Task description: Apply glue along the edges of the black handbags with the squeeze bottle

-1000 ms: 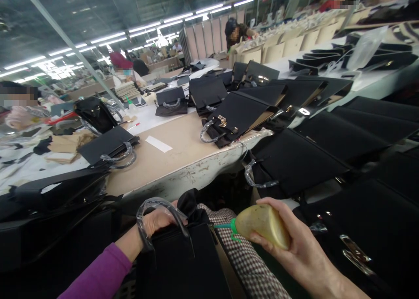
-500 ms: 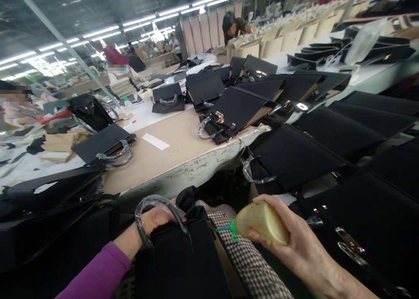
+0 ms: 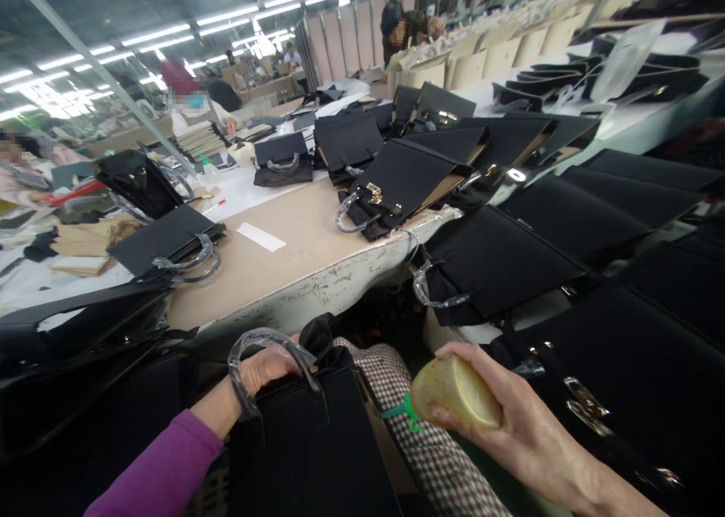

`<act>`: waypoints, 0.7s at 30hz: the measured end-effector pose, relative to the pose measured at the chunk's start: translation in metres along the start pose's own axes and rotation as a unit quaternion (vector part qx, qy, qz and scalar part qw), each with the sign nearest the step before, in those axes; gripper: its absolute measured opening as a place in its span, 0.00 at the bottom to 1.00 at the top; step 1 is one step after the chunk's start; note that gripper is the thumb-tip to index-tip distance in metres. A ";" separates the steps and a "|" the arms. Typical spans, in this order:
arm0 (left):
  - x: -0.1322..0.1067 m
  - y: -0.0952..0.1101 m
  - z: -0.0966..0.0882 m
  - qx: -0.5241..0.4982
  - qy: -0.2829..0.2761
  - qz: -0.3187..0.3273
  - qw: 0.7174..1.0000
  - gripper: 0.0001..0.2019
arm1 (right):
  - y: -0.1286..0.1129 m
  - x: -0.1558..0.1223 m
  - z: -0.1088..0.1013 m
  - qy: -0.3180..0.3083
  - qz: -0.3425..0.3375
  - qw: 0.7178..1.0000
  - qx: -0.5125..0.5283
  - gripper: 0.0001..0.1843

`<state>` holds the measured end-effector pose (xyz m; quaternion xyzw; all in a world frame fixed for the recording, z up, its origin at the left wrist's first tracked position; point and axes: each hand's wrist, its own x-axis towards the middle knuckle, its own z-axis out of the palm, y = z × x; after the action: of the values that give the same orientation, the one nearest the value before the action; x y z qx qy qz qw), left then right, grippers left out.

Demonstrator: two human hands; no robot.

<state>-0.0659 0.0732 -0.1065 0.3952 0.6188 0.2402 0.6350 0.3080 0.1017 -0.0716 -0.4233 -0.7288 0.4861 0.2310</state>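
black handbag (image 3: 309, 441) sits on the lap, left hand (image 3: 266, 370) clamped on its top edge under the wrapped handle (image 3: 257, 351). right hand (image 3: 510, 419) grips a yellowish squeeze bottle (image 3: 456, 392), green nozzle (image 3: 399, 413) aimed at the bag, not touching. more bags cover the workbench (image 3: 294, 260).

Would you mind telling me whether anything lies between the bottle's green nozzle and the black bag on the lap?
Nothing visible: the bottle in the right hand points across open checked cloth toward the bag, which the left hand grips.

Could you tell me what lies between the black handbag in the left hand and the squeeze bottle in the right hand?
In the head view, only the checked-trousered lap shows between black handbag and squeeze bottle.
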 end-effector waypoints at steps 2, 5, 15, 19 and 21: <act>-0.002 -0.001 0.000 -0.011 0.010 -0.001 1.000 0.22 | 0.000 -0.003 -0.002 -0.005 0.004 1.000 -0.006 0.24; -0.004 0.003 0.001 -0.016 0.026 -0.003 1.000 0.18 | 0.002 -0.010 -0.002 -0.020 0.012 1.000 -0.007 0.24; -0.016 0.020 0.014 -0.021 0.051 -0.010 0.998 0.16 | 0.009 -0.025 -0.003 -0.048 0.024 0.998 -0.020 0.24; -0.018 0.025 0.015 -0.014 0.048 -0.011 0.999 0.17 | 0.011 -0.031 -0.003 -0.079 0.025 0.996 -0.027 0.24; -0.017 0.027 0.014 -0.007 0.041 -0.008 0.999 0.16 | 0.013 -0.035 -0.003 -0.092 0.014 0.995 -0.032 0.23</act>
<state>-0.0491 0.0721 -0.0761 0.3755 0.6456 0.2560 0.6138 0.3341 0.0758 -0.0792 -0.3935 -0.7563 0.5028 0.1427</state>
